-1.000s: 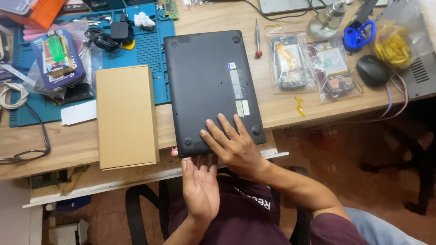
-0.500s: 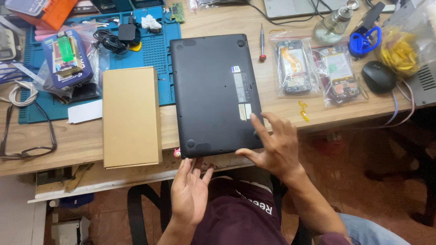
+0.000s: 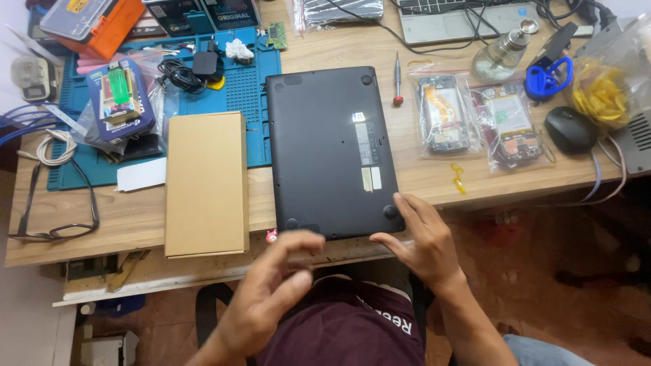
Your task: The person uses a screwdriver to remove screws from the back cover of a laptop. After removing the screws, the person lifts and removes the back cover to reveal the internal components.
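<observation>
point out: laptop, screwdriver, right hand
laptop [image 3: 325, 149], head view, middle of its black underside.
screwdriver [image 3: 398, 80], head view, mid shaft, right of the laptop.
right hand [image 3: 420, 244], head view, back of the hand at the laptop's near right corner.

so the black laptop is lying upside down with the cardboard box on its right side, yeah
Not quite. The head view shows the black laptop lying upside down, but the cardboard box lies on its left side, not its right. The right hand touches the laptop's near right corner.
</observation>
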